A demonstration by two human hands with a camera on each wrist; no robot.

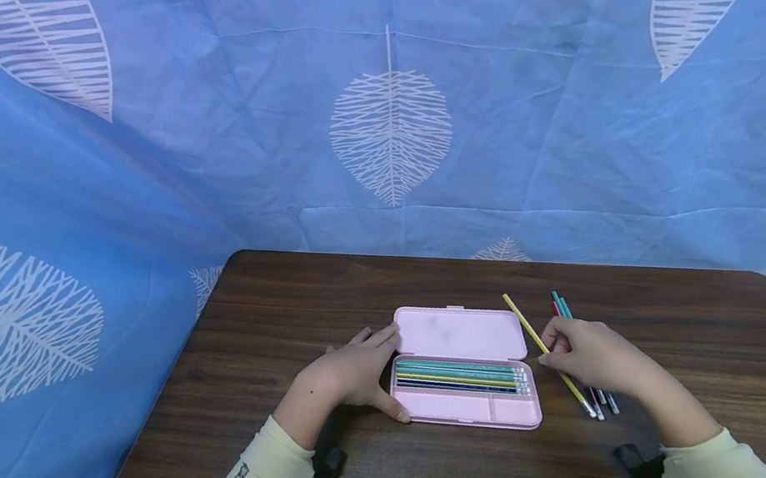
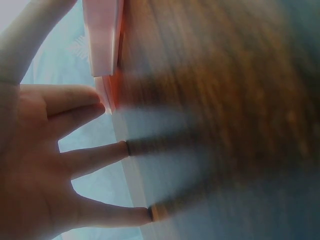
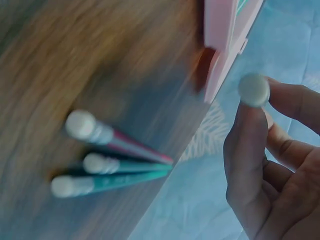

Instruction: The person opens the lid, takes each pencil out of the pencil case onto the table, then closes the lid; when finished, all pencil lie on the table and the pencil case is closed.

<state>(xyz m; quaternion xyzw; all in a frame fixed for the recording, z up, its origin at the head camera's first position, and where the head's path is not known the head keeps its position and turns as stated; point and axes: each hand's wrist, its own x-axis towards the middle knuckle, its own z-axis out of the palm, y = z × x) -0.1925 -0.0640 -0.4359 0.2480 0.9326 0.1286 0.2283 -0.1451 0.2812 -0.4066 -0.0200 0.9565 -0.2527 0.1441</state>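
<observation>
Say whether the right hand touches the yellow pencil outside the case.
Touching: the right wrist view shows the right hand pinching the pencil, seen end-on.

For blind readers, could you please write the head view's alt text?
A right hand holds a slim yellow pencil beside an open pink rectangular case of pencils on a brown wooden table; the left hand touches the case.
</observation>
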